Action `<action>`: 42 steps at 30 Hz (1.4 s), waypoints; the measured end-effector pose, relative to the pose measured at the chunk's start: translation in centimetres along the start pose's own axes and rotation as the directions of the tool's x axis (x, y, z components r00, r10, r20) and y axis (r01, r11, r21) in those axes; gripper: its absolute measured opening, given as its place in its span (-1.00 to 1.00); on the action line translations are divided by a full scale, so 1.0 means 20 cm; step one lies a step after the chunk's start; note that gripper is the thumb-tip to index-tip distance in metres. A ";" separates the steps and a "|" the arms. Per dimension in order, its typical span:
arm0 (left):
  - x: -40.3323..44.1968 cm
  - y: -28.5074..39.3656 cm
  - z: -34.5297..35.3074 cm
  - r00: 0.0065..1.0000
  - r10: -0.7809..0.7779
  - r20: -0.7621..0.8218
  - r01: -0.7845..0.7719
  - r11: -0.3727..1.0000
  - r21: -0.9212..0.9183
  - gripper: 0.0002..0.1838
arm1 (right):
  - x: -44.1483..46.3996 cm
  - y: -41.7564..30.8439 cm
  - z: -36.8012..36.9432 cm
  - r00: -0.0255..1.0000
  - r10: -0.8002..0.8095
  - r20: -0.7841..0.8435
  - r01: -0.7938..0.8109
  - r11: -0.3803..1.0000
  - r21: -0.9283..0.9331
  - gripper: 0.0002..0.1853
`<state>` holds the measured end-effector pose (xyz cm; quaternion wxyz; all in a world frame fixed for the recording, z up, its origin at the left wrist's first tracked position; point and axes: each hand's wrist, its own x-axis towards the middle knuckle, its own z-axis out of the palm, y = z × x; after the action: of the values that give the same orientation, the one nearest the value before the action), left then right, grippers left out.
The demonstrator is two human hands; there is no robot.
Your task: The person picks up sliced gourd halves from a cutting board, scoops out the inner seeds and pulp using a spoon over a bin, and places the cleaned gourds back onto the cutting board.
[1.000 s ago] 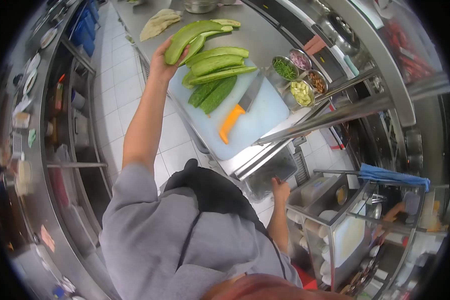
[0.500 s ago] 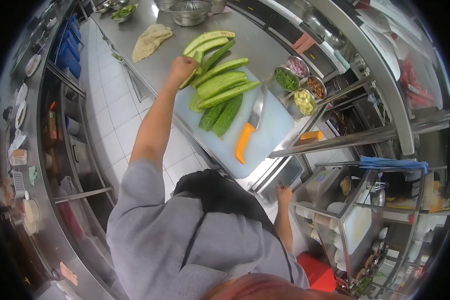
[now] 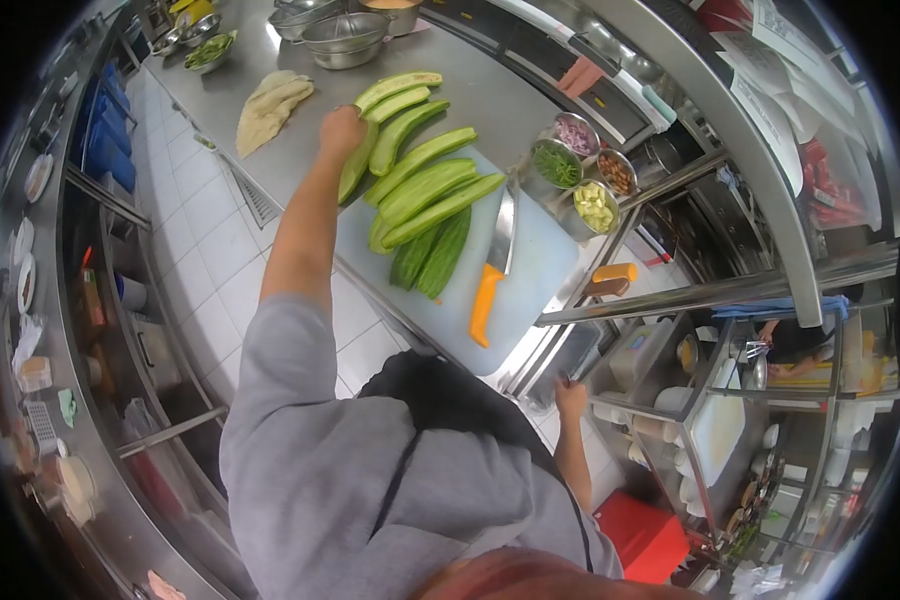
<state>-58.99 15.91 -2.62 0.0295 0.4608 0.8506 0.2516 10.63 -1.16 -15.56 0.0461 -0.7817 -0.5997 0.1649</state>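
My left hand [image 3: 342, 132] is closed around the upper end of a peeled cucumber [image 3: 355, 172], at the far left edge of a white cutting board [image 3: 540, 270]. Several pale, peeled cucumbers [image 3: 428, 192] lie beside it, some on the board and some on the steel counter beyond. Closer to me rest two darker green cucumbers [image 3: 446, 254] with bumpy skin. A kitchen knife [image 3: 487, 300] with an orange handle lies flat to their right. Low beside my body, away from the board, my right hand [image 3: 571, 397] has its fingers curled round something small and dark that I cannot make out.
Metal containers hold chopped onion [image 3: 576, 136], chopped greens [image 3: 556, 165], brown pieces [image 3: 615, 174] and pale cubes [image 3: 594, 207]. A beige cloth [image 3: 273, 108] and metal bowls [image 3: 343, 42] sit on the counter. A steel rail [image 3: 660, 299] runs at right; another person's arm [image 3: 800, 368] shows beyond.
My left hand stays closed on the cucumber, which now lies apart from the neighbouring one. The view has shifted slightly, and another person's arm has appeared at right. My right hand stays low.
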 end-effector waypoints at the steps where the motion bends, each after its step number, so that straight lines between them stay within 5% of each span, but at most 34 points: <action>1: 0.03 0.02 0.02 0.997 -0.049 0.058 0.049 0.999 0.008 -0.62 | -0.01 0.01 0.00 1.000 0.005 -0.004 -0.005 1.000 -0.012 -0.53; 6: 0.12 0.11 0.04 0.953 -0.199 0.229 0.187 0.980 0.073 -0.52 | -0.11 0.08 0.00 0.998 0.056 -0.014 -0.055 0.997 0.062 -0.52; 15: 0.17 0.10 0.16 0.967 -0.154 0.203 0.166 0.985 -0.044 -0.63 | -0.20 0.03 -0.08 0.995 0.081 0.066 -0.077 0.995 -0.069 -0.57; 19: 0.11 0.13 0.16 0.987 -0.159 -0.023 0.159 0.987 -0.002 -0.65 | -0.14 0.03 -0.10 0.996 0.039 0.077 -0.033 0.996 -0.080 -0.58; 24: 0.21 0.01 0.24 0.949 -0.192 -0.249 0.081 0.915 -0.395 -0.64 | -0.09 -0.01 -0.12 0.999 -0.001 0.033 0.002 1.000 -0.012 -0.55; 28: 0.22 -0.01 0.11 0.842 -0.233 -0.486 -0.201 0.701 -0.685 -0.59 | -0.07 -0.08 -0.21 1.000 0.002 0.011 -0.001 0.999 -0.043 -0.56; 31: 0.01 0.05 -0.19 0.881 -0.291 -0.372 -0.316 0.222 -0.922 -0.49 | -0.02 -0.08 -0.22 0.998 -0.040 0.040 0.038 0.999 0.027 -0.54; 37: -0.80 0.02 -0.64 0.934 -0.250 -0.257 -0.257 0.034 -0.966 -0.38 | 0.20 -0.03 -0.14 0.969 -0.226 0.102 0.233 0.971 -0.058 -0.57; 39: -1.14 0.08 -0.74 0.943 -0.092 -0.321 -0.323 -0.006 -0.946 -0.44 | 0.31 -0.02 -0.11 0.944 -0.274 0.184 0.285 0.958 -0.038 -0.59; 42: -1.64 0.19 -0.76 0.941 -0.040 -0.336 -0.329 -0.331 -0.884 -0.48 | 0.44 0.02 -0.10 0.892 -0.388 0.231 0.382 0.921 0.070 -0.61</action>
<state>-41.57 -14.58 6.39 0.2584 0.3173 0.2243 0.8844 13.57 7.37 -15.65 0.0136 -0.6212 -0.7417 0.2525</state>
